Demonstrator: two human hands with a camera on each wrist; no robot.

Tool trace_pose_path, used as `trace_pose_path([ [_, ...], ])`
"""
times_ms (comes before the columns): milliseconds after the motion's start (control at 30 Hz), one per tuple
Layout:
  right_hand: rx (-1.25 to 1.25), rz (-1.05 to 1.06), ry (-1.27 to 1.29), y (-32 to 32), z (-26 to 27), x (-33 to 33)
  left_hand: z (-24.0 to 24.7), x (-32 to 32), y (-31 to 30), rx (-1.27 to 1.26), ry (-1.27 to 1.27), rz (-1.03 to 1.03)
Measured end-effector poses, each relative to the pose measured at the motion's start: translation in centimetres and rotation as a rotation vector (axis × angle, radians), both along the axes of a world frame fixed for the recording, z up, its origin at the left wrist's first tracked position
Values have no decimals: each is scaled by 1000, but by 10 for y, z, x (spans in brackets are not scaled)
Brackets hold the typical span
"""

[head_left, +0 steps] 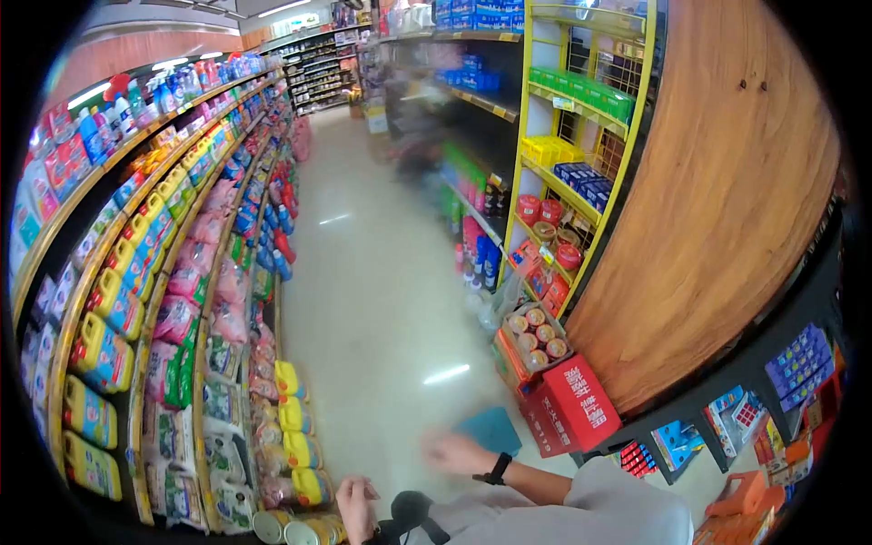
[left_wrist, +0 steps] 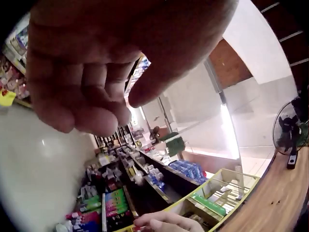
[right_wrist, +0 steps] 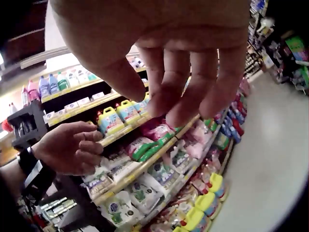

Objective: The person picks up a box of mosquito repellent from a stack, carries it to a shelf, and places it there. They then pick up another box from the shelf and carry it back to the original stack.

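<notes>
My left hand [head_left: 357,510] is low in the head view, near the bottom of the left shelves, its fingers loosely bent. Nothing shows between its fingers and thumb in the left wrist view. Out over the aisle, my right hand [head_left: 456,453] is blurred in the head view. The right wrist view shows its fingers [right_wrist: 176,92] hanging loosely curled around nothing. Beyond that hand, a flat teal object [head_left: 493,429] lies low by the floor. Yellow-capped bottles [head_left: 304,450] line the bottom shelf near my left hand.
Shelves of yellow detergent jugs [head_left: 107,350] and pink bags [head_left: 186,295] run along the left. To the right stand a red carton [head_left: 572,409], a box of round tins [head_left: 538,334], a yellow rack [head_left: 520,136] and a wooden panel [head_left: 727,182]. The pale floor [head_left: 372,272] leads away between them.
</notes>
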State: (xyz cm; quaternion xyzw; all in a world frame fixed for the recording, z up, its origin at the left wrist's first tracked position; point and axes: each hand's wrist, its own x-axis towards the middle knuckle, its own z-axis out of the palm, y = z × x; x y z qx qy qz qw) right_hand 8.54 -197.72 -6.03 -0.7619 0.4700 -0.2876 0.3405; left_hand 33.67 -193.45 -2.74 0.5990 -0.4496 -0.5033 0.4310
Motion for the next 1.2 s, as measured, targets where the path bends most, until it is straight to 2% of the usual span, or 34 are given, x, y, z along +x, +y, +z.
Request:
trace_pose_path([
  [33,109,24,8,-8,12,-6,1,-2,-18,-2,-5,-22],
  [133,237,38,162,-45,4,-11,-14,2,-73,35,5,-4],
  [167,184,17,110,-57,-7,-13,-65,13,-104,104,253,63],
  [267,261,-100,-8,-104,-32,-19,-45,14,-165,142,208,20],
  [367,238,-183,20,-172,-32,-17,-47,18,-244,100,219,-46],
  [467,326,-236,95,-249,-4,-6,-45,28,-334,82,190,-115],
  [500,39,-229,103,-271,-26,-7,-41,25,-361,91,188,-130],
  [533,81,-249,72,-285,-9,1,-23,19,-386,59,189,-129],
  [600,102,-290,4,-341,22,5,-17,16,-443,42,251,-173],
  [733,123,-464,21,-400,-4,-2,-25,7,-540,56,203,-319],
  [800,52,-509,75,-423,-16,-16,-27,-5,-583,53,234,-369],
  [900,226,-568,94,-454,-9,-36,-37,-21,-632,131,222,-385],
  [967,200,-660,93,-482,-29,-54,-57,-33,-671,167,182,-424],
  [1033,183,-756,131,-520,-37,-70,-58,-52,-715,188,152,-466],
  [1133,110,-745,170,-589,-50,-102,-54,-74,-778,185,120,-509],
  [1167,150,-767,77,-615,-45,-113,-48,-85,-803,163,111,-530],
  [1200,133,-765,103,-641,-36,-125,-43,-95,-825,163,128,-521],
])
